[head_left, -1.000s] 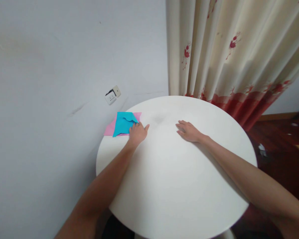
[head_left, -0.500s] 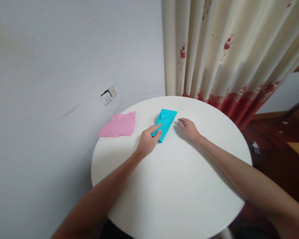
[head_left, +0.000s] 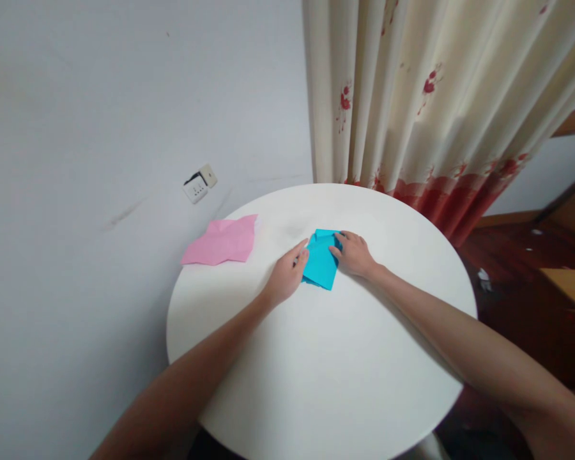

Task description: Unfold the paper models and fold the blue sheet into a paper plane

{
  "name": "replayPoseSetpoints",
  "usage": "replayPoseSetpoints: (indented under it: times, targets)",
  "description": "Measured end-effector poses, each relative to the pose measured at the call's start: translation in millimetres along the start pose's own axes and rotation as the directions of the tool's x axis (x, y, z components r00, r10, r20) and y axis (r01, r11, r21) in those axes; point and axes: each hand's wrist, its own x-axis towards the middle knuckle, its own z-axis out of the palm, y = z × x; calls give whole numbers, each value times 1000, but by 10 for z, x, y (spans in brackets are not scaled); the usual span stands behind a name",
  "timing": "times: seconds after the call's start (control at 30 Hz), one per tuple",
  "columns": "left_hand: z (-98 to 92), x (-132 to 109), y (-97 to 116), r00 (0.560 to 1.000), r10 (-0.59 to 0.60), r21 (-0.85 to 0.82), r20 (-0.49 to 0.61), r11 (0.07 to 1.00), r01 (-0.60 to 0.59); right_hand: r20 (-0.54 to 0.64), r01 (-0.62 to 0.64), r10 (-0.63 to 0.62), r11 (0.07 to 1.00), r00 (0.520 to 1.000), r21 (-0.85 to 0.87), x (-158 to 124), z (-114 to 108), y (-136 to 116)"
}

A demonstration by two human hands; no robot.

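Observation:
A folded sheet of blue paper (head_left: 320, 263) lies on the white round table (head_left: 335, 364) between my two hands. My left hand (head_left: 286, 271) is at its left edge, thumb and forefinger closed on that side. At the upper right edge, my right hand (head_left: 355, 254) grips the sheet, with its thumb on the upper face and the fingers bent over the far corner. Loose layers show along the sheet's lower left edge and its top. Some of my left fingertips are hidden.
A creased pink sheet (head_left: 223, 241) lies at the table's left edge, close to the wall (head_left: 100, 115). A power socket (head_left: 195, 188) is mounted above it. Behind the table hangs a cream and red curtain (head_left: 388, 121). Part of a wooden surface (head_left: 568, 291) shows at the far right.
The blue sheet has turned and come slightly nearer, now showing a squarer outline. My right hand has moved left onto it and taken hold; my left hand has shifted from on top to its left edge.

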Motion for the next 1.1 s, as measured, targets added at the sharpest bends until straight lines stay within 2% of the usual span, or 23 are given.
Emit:
replayPoseSetpoints:
  times: [0.03,0.1,0.2,0.27,0.37,0.5,0.7,0.8,0.9,1.03,1.1]
  targets:
    - [-73,37,-17,995,62,104,-75,993,-54,18,17,-16,1000,1000,-10,-17,13,-28]
    - [-198,116,-61,970,121,230,-211,971,-71,71,41,-39,999,997,-23,-48,15,-75]
    - [-298,219,-140,947,130,233,-294,971,-61,154,77,-73,997,985,-24,-88,-28,-121]
    - [-309,260,-194,957,70,186,-283,982,-17,204,125,-121,992,971,-9,-113,-66,-142]
    - [-276,276,-271,980,-13,117,-200,992,37,269,234,-233,972,934,30,-152,-108,-180]
    - [-206,273,-374,994,-30,91,-107,995,40,329,345,-353,935,876,84,-208,-148,-256]
    - [-194,351,-543,991,-77,49,-113,995,83,384,399,-411,910,827,115,-254,-197,-316]
    - [-226,397,-604,985,-98,132,-144,984,117,412,426,-427,899,805,100,-258,-211,-314]
    - [-252,403,-574,993,-29,356,-110,932,67,424,443,-437,892,793,91,-263,-224,-321]
    - [-213,319,-371,974,195,609,-112,788,-87,420,434,-421,898,804,68,-267,-225,-344]
    - [-137,239,-273,963,271,649,-1,733,-206,424,435,-415,899,805,55,-266,-216,-352]
